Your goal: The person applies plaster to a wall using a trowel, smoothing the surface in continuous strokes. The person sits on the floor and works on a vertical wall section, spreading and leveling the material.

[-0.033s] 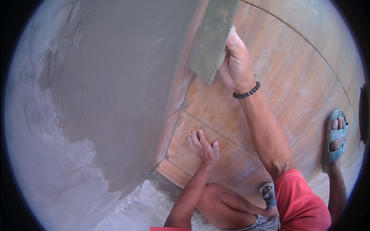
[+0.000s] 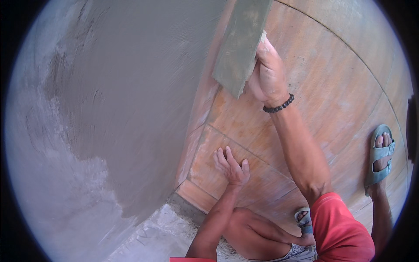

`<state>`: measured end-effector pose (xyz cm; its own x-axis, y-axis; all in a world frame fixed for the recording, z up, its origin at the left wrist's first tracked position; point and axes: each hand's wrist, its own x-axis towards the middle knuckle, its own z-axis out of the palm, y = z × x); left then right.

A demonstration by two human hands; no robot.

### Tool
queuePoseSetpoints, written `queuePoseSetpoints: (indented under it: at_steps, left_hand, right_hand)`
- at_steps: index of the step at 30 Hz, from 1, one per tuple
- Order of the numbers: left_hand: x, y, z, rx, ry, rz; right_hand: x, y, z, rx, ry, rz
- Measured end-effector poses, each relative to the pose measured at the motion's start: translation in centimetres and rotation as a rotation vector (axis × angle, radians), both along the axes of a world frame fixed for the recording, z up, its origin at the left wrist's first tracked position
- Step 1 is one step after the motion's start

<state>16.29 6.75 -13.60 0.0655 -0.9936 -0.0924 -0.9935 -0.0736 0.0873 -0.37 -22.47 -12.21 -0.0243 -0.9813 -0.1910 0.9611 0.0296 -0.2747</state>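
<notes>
My right hand (image 2: 269, 72), with a dark bead bracelet at the wrist, grips a long, flat, mortar-smeared grey-green float (image 2: 238, 48). The float lies along the tiled skirting strip (image 2: 191, 146) at the foot of a wall (image 2: 126, 83) with smoothed grey render on it. Its grip is hidden behind my fingers and the board. Lower down, my left hand (image 2: 231, 168) is open, fingers spread and slightly bent, at the orange-brown floor tiles (image 2: 327, 96) beside the skirting. I cannot tell whether all its fingertips touch the tile.
My sandalled feet (image 2: 381, 155) (image 2: 304, 220) and bent bare leg (image 2: 257, 229) are at the right and bottom. A rough, pale concrete patch (image 2: 157, 231) lies at the lower left by the skirting. A dark narrow object (image 2: 410, 126) shows at the far right edge.
The float in my right hand has shifted very slightly down and to the left at its lower end. My left hand stays in place.
</notes>
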Motion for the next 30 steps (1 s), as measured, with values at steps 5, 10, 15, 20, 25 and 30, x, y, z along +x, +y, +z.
queuePoseSetpoints:
  at_steps: [5, 10, 15, 20, 25, 30]
  left_hand:
    - [0.0, -0.1, 0.2, -0.005, 0.011, 0.008]
    - [0.0, -0.1, 0.1, -0.01, 0.014, 0.007]
    - [0.2, -0.3, 0.1, -0.059, 0.036, -0.007]
    - [-0.3, -0.2, 0.5, 0.014, -0.043, -0.017]
    - [-0.2, -1.0, 3.2, 0.219, 0.043, 0.044]
    - [-0.3, -0.3, -0.1, -0.015, 0.007, -0.005]
  right_hand:
    - [1.3, 0.3, 0.8, -0.003, -0.003, 0.004]
    - [2.3, 0.3, 1.9, 0.016, 0.116, -0.015]
    - [4.7, 0.4, 7.7, 0.146, 0.632, -0.015]
    - [9.1, 7.8, 16.8, -0.218, 0.938, -0.211]
    - [6.1, 8.7, 12.4, -0.134, 0.663, -0.081]
    - [1.3, 5.3, 3.4, 0.168, 0.263, 0.018]
